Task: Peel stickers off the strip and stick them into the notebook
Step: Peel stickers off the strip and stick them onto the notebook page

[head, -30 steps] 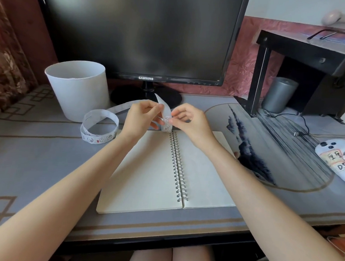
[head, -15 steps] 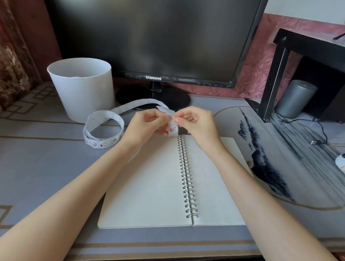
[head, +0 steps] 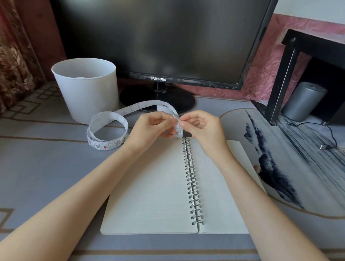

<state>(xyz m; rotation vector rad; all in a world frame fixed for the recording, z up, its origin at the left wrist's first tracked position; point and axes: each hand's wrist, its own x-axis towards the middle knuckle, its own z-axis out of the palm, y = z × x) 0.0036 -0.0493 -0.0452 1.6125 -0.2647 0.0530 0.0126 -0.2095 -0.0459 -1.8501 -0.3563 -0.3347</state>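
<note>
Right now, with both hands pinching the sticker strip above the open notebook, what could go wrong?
Both the left hand and right hand pinch one small spot on the sticker strip, so a sticker could tear or fold onto itself. The strip trails in a loose loop to a coil near the white bin; a tug might twist or drag it. The notebook lies unheld and may slide when a sticker is pressed down.
</note>
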